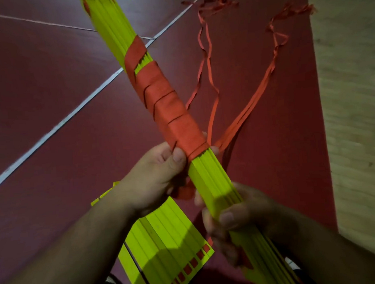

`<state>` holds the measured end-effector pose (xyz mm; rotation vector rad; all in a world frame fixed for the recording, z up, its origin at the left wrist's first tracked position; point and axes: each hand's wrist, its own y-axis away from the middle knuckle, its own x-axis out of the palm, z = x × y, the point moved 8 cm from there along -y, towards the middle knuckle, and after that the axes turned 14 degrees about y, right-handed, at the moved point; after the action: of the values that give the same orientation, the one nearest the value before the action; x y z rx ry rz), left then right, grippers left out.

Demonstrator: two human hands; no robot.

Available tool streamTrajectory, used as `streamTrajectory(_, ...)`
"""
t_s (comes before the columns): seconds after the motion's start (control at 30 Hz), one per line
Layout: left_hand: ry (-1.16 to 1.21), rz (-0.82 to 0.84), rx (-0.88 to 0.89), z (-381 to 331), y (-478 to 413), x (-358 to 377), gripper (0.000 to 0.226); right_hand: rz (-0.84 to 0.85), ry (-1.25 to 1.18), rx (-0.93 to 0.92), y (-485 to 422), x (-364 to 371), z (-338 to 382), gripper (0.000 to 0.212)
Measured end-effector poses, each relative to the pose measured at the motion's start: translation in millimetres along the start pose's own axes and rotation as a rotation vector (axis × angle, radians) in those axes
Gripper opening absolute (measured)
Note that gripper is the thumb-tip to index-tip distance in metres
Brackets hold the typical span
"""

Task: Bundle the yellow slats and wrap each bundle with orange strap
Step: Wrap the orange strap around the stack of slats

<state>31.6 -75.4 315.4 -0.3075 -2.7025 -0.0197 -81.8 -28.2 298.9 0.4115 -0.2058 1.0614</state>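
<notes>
The bundle [209, 184] is held in the air over the red floor [45, 96], slanting from the top edge of the view down to the person's lap. The strap [166, 103] covers its middle in overlapping diagonal turns. One gap near the top shows yellow between 2 turns.

The left hand [153, 177] grips the bundle at the lowest turn, fingers curled round it and the thumb pressing the strap's edge flat. A short tail of strap [183, 191] hangs just below that hand. The right hand [242, 215] is clasped round the bare slats nearer the body, thumb on top.

More slats [167, 243] lie fanned on the floor under the left forearm. Spare straps [236, 127] trail across the floor toward its far right corner.

The step looks to be finishing the wrap: the last turn is on and the end needs securing. To do it well:

- Hold the thumb down on the last turn until the tail is tucked or tied, or the turns will likely slacken.
- Squeeze the bare end with the right hand so the slats stay stacked and do not fan out.
- Pull the tail snug along the bundle, not away from it, then pass it under the last turn.
- Check that the upper gap has not loosened the turns there.
</notes>
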Motion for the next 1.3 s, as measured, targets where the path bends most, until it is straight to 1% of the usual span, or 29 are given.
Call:
streamTrajectory(0.03, 0.009, 0.020, -0.014, 4, 2, 5, 0.095, 0.030, 0.009, 0.027, 1, 0, 0, 0.046)
streamTrajectory(0.07, 0.012, 0.020, -0.024, 7, 4, 9, 0.090, 0.024, 0.049, 0.066, 2, -4, -2, 0.045)
streamTrajectory(0.1, 0.023, -0.022, -0.020, 8, 4, 7, 0.076, -0.011, 0.132, 0.103, 2, -10, -3, 0.043)
streamTrajectory(0.17, -0.016, -0.169, 0.060, 3, 3, -4, 0.035, -0.189, 0.386, 0.131, 0, -29, 2, 0.037)
streamTrajectory(0.2, -0.065, -0.247, 0.109, -2, 3, -10, 0.024, -0.304, 0.503, 0.134, -1, -36, 5, 0.039)
streamTrajectory(0.23, -0.107, -0.300, 0.147, -6, 2, -12, 0.022, -0.415, 0.598, 0.143, -2, -41, 5, 0.045)
streamTrajectory(0.3, -0.143, -0.382, 0.194, -6, 2, -13, 0.032, -0.595, 0.780, 0.156, -2, -42, -1, 0.057)
streamTrajectory(0.33, -0.163, -0.413, 0.215, -5, 3, -13, 0.035, -0.688, 0.879, 0.172, -1, -42, -5, 0.059)
streamTrajectory(0.4, -0.244, -0.446, 0.232, -5, 3, -12, 0.048, -0.872, 1.013, 0.174, 4, -45, -4, 0.053)
streamTrajectory(0.43, -0.271, -0.416, 0.223, -5, 1, -11, 0.053, -0.933, 1.050, 0.170, 6, -48, 0, 0.047)
streamTrajectory(0.47, -0.256, -0.353, 0.211, -5, -2, -11, 0.052, -0.960, 1.058, 0.166, 8, -50, 4, 0.040)
streamTrajectory(0.5, -0.209, -0.289, 0.184, -6, -5, -10, 0.049, -0.955, 1.043, 0.162, 8, -54, 8, 0.035)
streamTrajectory(0.57, -0.133, -0.193, 0.112, -7, -7, -14, 0.041, -0.899, 1.009, 0.156, 8, -57, 15, 0.033)
streamTrajectory(0.67, -0.136, -0.085, 0.083, -11, -8, -20, 0.035, -0.815, 0.957, 0.125, 11, -58, 27, 0.032)
streamTrajectory(0.7, -0.129, -0.075, 0.092, -14, -8, -22, 0.037, -0.775, 0.910, 0.100, 11, -56, 29, 0.031)
streamTrajectory(0.77, -0.143, -0.058, 0.100, -18, -9, -24, 0.051, -0.699, 0.834, 0.063, 10, -50, 32, 0.025)
streamTrajectory(0.8, -0.151, -0.053, 0.102, -19, -9, -24, 0.051, -0.656, 0.798, 0.048, 10, -47, 32, 0.023)
streamTrajectory(0.87, -0.145, -0.004, 0.095, -20, -8, -17, 0.030, -0.556, 0.675, 0.029, 7, -37, 28, 0.018)
streamTrajectory(0.9, -0.144, 0.018, 0.084, -19, -7, -12, 0.026, -0.501, 0.572, 0.024, 6, -33, 25, 0.015)
streamTrajectory(0.93, -0.129, 0.037, 0.071, -17, -5, -10, 0.036, -0.440, 0.463, 0.023, 4, -29, 21, 0.014)
streamTrajectory(1.0, -0.078, 0.035, 0.061, -13, -3, -11, 0.071, -0.312, 0.286, 0.044, 1, -18, 14, 0.016)
streamTrajectory(1.03, -0.057, 0.025, 0.059, -10, -4, -13, 0.081, -0.256, 0.219, 0.055, 0, -13, 12, 0.017)
streamTrajectory(1.07, -0.050, 0.015, 0.066, -9, -3, -12, 0.080, -0.220, 0.185, 0.068, 0, -12, 9, 0.017)
streamTrajectory(1.1, -0.042, -0.013, 0.072, -8, -4, -13, 0.075, -0.208, 0.179, 0.079, 0, -13, 7, 0.021)
streamTrajectory(1.13, -0.036, -0.039, 0.093, -10, -4, -12, 0.070, -0.207, 0.214, 0.083, 1, -17, 8, 0.031)
streamTrajectory(1.17, -0.036, -0.051, 0.114, -13, -3, -9, 0.066, -0.212, 0.296, 0.078, 2, -20, 11, 0.039)
streamTrajectory(1.23, -0.034, -0.076, 0.167, -16, -3, -10, 0.054, -0.305, 0.575, 0.039, 3, -29, 23, 0.039)
streamTrajectory(1.27, -0.042, -0.095, 0.184, -17, -3, -9, 0.045, -0.377, 0.726, 0.043, 5, -34, 26, 0.044)
streamTrajectory(1.3, -0.050, -0.115, 0.195, -17, -3, -8, 0.044, -0.465, 0.862, 0.066, 6, -38, 27, 0.054)
